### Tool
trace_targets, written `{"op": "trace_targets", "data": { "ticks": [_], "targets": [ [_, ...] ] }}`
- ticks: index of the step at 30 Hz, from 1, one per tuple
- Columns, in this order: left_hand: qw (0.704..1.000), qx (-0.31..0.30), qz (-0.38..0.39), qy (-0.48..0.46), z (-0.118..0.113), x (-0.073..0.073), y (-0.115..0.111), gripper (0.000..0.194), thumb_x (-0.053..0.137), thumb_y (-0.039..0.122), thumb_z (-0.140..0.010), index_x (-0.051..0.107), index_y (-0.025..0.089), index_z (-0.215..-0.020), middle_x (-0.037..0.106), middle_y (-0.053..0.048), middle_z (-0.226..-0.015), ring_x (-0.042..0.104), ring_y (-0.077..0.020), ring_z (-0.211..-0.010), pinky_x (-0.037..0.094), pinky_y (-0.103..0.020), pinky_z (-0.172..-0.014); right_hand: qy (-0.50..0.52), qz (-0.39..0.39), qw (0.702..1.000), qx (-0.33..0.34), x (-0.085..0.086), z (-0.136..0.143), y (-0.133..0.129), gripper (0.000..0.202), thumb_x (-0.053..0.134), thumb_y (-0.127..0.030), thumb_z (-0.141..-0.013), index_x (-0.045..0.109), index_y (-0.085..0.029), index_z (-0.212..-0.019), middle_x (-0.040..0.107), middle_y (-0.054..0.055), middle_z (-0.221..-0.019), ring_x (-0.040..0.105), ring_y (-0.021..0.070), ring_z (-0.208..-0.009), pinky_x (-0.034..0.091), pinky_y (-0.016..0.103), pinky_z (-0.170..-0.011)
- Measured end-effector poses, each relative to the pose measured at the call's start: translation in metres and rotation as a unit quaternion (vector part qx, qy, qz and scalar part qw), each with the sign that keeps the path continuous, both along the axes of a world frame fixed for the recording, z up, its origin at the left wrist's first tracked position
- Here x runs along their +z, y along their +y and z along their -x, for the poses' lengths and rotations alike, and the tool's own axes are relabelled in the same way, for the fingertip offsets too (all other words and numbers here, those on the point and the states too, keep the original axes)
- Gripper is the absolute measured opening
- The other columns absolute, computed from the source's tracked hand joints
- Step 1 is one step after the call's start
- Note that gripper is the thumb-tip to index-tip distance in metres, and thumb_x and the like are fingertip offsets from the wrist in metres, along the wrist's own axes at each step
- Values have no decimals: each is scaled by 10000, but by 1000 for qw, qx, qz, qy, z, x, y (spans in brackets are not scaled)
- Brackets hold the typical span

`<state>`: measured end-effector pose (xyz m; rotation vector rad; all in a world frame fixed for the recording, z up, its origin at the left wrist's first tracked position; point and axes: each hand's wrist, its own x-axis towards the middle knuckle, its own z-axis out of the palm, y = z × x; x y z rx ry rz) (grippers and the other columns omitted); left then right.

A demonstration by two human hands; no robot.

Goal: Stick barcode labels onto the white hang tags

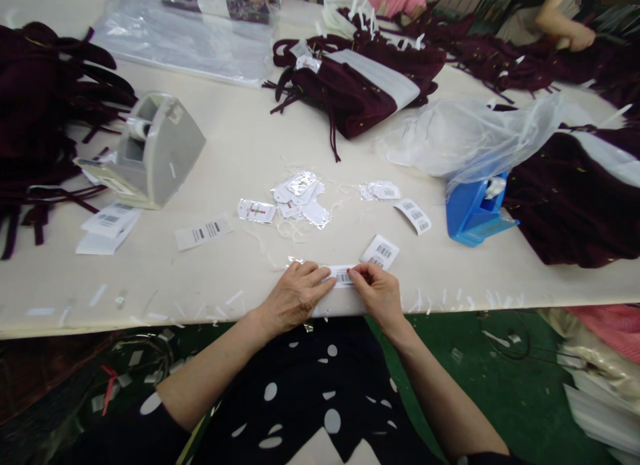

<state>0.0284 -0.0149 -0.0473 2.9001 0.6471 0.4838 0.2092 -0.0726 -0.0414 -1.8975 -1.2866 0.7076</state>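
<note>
At the table's near edge, a white barcode sticker (343,277) lies between my two hands. My left hand (297,293) rests on the table with its fingers bent, thumb and fingertips pressing the sticker's left end. A shiny bit of tag shows behind its knuckles, the rest covered. With thumb and forefinger pinched, my right hand (377,293) grips the sticker's right end. Just behind it lies a barcode label sheet (381,251), with another curled label strip (414,215) beyond. Farther back is a pile of glossy white hang tags (301,197), with one tag (256,211) lying apart.
A grey tape dispenser (170,151) stands left, a blue one (473,211) right under clear plastic. Dark maroon bags (345,98) lie at the back and both sides. Plastic sleeves (185,45) cover the far left. Other people work across the table; paper scraps line the near edge.
</note>
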Motion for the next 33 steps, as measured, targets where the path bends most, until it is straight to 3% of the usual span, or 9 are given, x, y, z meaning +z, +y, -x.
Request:
{"op": "trace_targets", "data": {
  "ticks": [6, 8, 10, 13, 15, 19, 24, 29, 33],
  "targets": [
    [1000, -2, -8, 13, -1, 2, 0, 250, 397, 177, -864, 544, 168, -1067, 580, -81, -1032, 468, -208, -900, 370, -347, -720, -226, 6, 974, 10, 1, 2, -2, 205, 520, -331, -794, 592, -166, -892, 614, 9, -628, 559, 151, -544, 416, 258, -545],
    [1000, -1, -8, 9, -1, 1, 0, 247, 395, 181, -868, 545, 172, -1064, 579, -79, -1033, 469, -206, -901, 369, -346, -724, -286, -34, 958, 8, 2, 3, -4, 226, 501, -315, -816, 588, -152, -945, 632, 38, -680, 584, 174, -619, 435, 276, -578],
    [1000, 4, -4, 7, -1, 1, -1, 241, 393, 187, -873, 548, 178, -1056, 580, -77, -1025, 470, -201, -903, 368, -344, -729, -326, -101, 938, 67, 1, 6, -9, 213, 466, -266, -846, 602, -149, -961, 664, 84, -848, 602, 196, -808, 457, 307, -710],
    [1000, 11, 2, 4, -2, 0, -1, 235, 393, 214, -879, 551, 183, -1051, 583, -75, -1005, 471, -196, -904, 370, -337, -734, -359, -158, 900, 188, -2, 9, -18, 262, 455, -236, -864, 581, -141, -1074, 628, 102, -1110, 529, 223, -1072, 376, 389, -943],
    [1000, 10, 3, 5, -2, 1, -1, 234, 395, 225, -880, 554, 184, -1046, 586, -73, -992, 471, -195, -898, 371, -334, -731, -384, -159, 887, 199, -5, 9, -23, 310, 464, -245, -865, 551, -125, -1137, 594, 109, -1182, 483, 241, -1146, 313, 439, -1005],
    [1000, 8, 6, 6, -2, 1, -1, 236, 393, 204, -876, 561, 190, -1042, 593, -71, -969, 474, -188, -888, 373, -329, -726, -410, -142, 887, 158, -9, 11, -26, 331, 464, -249, -864, 547, -115, -1154, 580, 121, -1201, 438, 264, -1198, 264, 488, -1031],
    [1000, 7, 6, -1, -1, 1, 0, 223, 413, 225, -869, 578, 181, -1013, 605, -70, -977, 474, -195, -885, 375, -330, -717, -395, -135, 887, 198, -6, 13, -33, 360, 450, -261, -867, 518, -141, -1199, 556, 103, -1237, 398, 266, -1231, 232, 508, -1043],
    [1000, 7, -5, -3, -1, -1, 0, 225, 413, 184, -861, 585, 192, -1007, 610, -71, -1008, 481, -200, -900, 375, -335, -719, -404, -126, 891, 164, -5, 8, -36, 349, 458, -256, -865, 524, -159, -1194, 580, 97, -1205, 387, 275, -1233, 220, 516, -1031],
    [1000, 8, 14, 3, -2, 1, -1, 226, 421, 212, -863, 578, 184, -1023, 621, -71, -1008, 500, -204, -915, 382, -339, -731, -398, -133, 891, 176, -8, 15, -35, 359, 453, -287, -870, 518, -158, -1199, 551, 95, -1241, 381, 280, -1229, 207, 514, -1027]
  ]
}}
